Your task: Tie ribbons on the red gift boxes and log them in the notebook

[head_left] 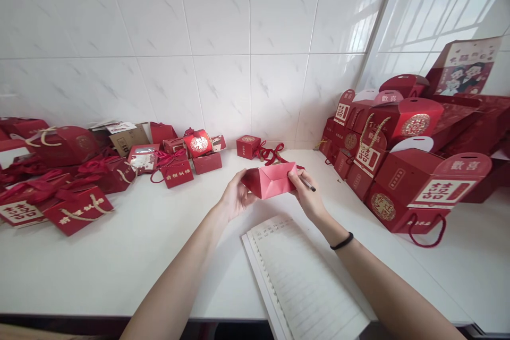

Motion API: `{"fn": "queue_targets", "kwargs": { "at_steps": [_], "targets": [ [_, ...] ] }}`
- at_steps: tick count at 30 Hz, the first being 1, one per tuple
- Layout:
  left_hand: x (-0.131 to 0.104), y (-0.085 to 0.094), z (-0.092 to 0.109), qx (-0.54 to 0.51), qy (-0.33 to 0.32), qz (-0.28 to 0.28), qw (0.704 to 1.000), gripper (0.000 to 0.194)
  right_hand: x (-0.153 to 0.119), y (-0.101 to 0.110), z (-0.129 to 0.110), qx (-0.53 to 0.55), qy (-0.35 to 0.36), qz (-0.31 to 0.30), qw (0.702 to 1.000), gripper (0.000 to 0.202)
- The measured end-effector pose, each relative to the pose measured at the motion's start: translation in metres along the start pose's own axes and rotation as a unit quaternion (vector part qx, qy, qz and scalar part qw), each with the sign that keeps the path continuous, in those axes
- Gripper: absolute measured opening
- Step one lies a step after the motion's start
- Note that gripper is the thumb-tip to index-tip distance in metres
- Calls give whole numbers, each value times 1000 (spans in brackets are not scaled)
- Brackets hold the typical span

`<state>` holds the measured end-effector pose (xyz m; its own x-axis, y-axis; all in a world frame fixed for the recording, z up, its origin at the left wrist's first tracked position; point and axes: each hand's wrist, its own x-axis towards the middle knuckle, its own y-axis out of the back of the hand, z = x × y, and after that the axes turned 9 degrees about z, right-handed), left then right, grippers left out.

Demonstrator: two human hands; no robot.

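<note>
A small red box (274, 179), its pink folded face turned toward me, is held up above the white table. My left hand (238, 194) grips its left end, fingers around the edge. On the right end, my right hand (306, 189) pinches the box and also holds a dark pen (309, 186), whose tip points down to the right. Below the hands lies an open notebook (297, 276) with handwriting near its top. Behind the box, red ribbon (274, 152) lies beside another small red box (247, 146).
Red gift boxes with ribbons and cord handles (85, 207) spread across the left of the white table (159, 260). Stacked red boxes (402, 186) and a bag with a cartoon couple (464, 71) stand at right. A tiled wall (221, 26) rises behind.
</note>
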<state>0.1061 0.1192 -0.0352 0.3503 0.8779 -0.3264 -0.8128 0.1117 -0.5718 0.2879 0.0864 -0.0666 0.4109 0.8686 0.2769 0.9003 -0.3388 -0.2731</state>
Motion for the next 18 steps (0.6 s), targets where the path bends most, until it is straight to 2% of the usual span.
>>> {"fn": "queue_targets", "kwargs": {
  "at_steps": [3, 7, 11, 12, 15, 16, 18],
  "targets": [
    [0, 2, 1, 1, -2, -22, 1000, 26, 0, 1, 0, 41, -20, -5, 999, 42],
    [5, 4, 1, 42, -10, -7, 999, 34, -2, 0, 2, 43, -4, -37, 998, 42],
    [14, 7, -9, 116, -98, 25, 988, 45, -6, 0, 3, 31, 5, -46, 998, 44],
    [14, 9, -12, 138, -116, 31, 983, 42, -7, 0, 3, 24, 7, -39, 999, 44],
    [9, 13, -19, 150, -117, 86, 978, 30, -5, 4, 2, 10, 5, -2, 1000, 45],
    [7, 14, -19, 160, -115, 84, 977, 27, -2, 6, 3, 15, -5, 6, 1000, 45],
    [2, 16, -16, 234, -98, 37, 966, 23, 5, 11, 9, 14, 1, 28, 1000, 42]
  ]
}}
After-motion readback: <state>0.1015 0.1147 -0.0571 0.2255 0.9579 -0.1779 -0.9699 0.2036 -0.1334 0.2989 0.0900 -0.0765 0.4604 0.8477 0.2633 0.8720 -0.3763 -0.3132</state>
